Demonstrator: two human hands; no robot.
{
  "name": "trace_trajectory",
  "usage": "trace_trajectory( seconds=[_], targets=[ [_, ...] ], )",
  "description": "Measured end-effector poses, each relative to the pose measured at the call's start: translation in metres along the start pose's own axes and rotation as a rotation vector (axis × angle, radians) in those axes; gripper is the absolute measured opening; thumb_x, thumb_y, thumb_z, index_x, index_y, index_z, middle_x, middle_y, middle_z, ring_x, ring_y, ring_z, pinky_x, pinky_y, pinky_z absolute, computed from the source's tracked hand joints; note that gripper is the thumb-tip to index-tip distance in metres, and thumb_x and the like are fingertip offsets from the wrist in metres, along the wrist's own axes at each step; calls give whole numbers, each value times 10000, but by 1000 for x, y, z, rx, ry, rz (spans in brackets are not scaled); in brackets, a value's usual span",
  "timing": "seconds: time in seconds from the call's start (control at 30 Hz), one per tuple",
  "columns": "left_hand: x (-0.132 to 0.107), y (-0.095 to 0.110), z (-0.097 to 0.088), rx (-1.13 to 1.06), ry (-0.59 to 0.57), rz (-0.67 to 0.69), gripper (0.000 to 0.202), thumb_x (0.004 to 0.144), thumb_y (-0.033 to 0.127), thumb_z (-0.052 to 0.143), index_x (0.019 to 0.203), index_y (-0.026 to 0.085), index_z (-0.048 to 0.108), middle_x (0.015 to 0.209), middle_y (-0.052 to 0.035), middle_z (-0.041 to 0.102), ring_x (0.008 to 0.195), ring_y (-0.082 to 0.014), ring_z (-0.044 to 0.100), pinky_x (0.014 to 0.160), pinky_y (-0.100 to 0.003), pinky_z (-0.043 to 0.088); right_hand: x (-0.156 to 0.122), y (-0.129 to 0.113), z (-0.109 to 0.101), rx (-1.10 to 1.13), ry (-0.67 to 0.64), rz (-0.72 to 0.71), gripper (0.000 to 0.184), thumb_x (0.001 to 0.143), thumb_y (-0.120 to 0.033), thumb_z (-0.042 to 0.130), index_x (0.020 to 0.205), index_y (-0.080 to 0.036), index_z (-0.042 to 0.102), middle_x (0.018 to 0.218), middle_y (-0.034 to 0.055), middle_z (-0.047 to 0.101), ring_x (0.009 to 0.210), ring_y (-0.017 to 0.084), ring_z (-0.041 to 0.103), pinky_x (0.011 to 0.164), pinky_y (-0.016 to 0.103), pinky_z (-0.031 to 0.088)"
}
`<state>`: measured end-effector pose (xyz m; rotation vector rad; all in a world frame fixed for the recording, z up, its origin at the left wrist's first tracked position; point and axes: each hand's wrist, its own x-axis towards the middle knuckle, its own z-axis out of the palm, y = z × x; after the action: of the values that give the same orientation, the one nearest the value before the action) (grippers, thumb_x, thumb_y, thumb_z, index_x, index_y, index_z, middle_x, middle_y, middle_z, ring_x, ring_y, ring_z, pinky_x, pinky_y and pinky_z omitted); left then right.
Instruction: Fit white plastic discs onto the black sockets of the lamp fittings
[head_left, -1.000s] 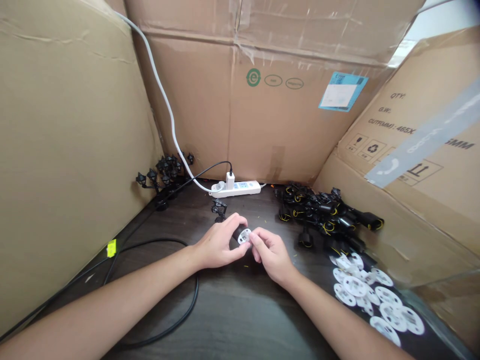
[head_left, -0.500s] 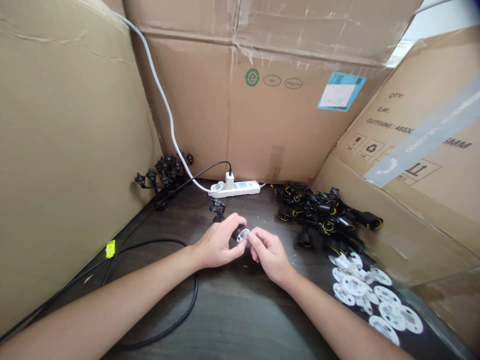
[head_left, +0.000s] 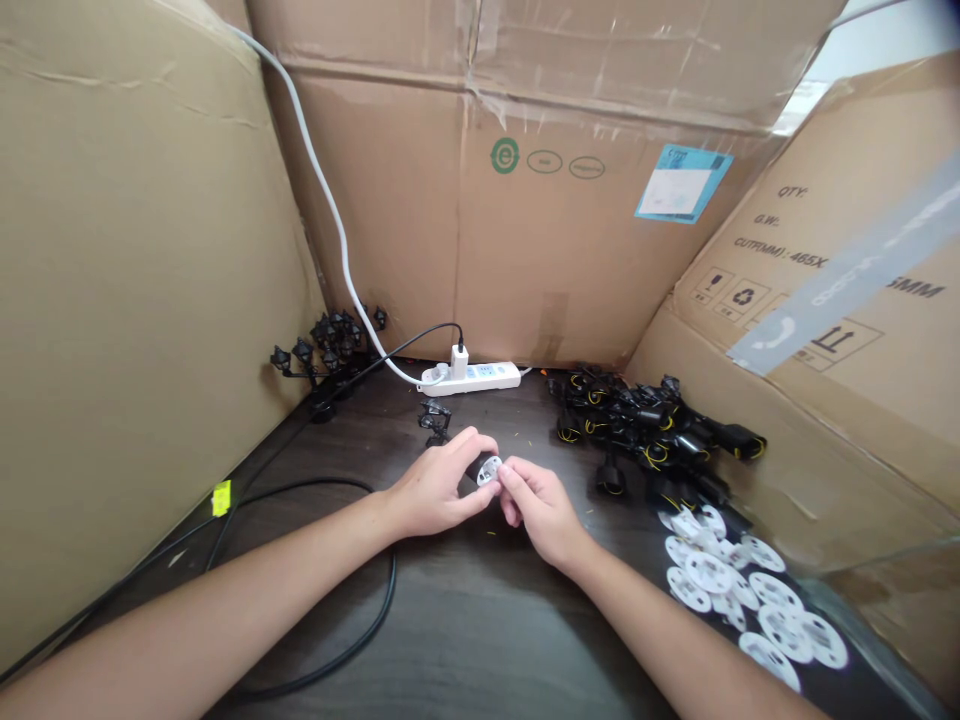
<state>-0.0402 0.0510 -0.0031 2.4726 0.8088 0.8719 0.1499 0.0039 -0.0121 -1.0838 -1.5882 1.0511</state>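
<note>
A small black lamp-post model (head_left: 435, 420) lies on its side, its lantern heads pointing away from me. My left hand (head_left: 442, 488) is closed around its round black base. A white round disc with cutouts (head_left: 489, 470) sits at the open end of that base, facing me. With thumb and forefinger, my right hand (head_left: 536, 500) pinches at the disc's right edge; the fingertips hide the exact contact.
Several white discs (head_left: 709, 572) lie at the right, in front of a heap of black lamp models with yellow wires (head_left: 652, 430). More lamp models (head_left: 330, 345) stand back left. A power strip (head_left: 480, 377), black cable (head_left: 337, 482) and cardboard walls (head_left: 450, 230) surround the dark table.
The lamp base and white disc have shifted very slightly to the right, and the disc's cutouts show at a slightly different angle. Both hands keep their grip.
</note>
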Motion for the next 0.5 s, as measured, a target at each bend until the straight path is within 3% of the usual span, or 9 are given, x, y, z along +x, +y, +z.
trace_trajectory(
  seconds=[0.13,0.27,0.5],
  targets=[
    [1,-1,0,4,-23,6,240,977,363,551,1176,228,541,985,-19,583,792,-153,585,738,-277,466,1,1,1,-30,55,-35,476,1000,-565,509,680,-213,508,558,-36,504,508,122,459,530,252,379],
    [2,-1,1,53,-62,17,230,967,330,550,1177,237,552,970,-11,571,741,-143,570,687,-263,442,0,-2,4,-75,180,-91,264,927,-415,632,793,-220,516,676,-33,538,556,122,484,525,239,395],
    [1,1,2,110,-77,12,241,926,276,560,1165,247,561,971,-4,568,697,-136,568,627,-253,403,-3,-2,7,-231,284,-202,129,885,-276,658,826,-215,561,706,-20,563,552,122,516,506,235,405]
  ],
)
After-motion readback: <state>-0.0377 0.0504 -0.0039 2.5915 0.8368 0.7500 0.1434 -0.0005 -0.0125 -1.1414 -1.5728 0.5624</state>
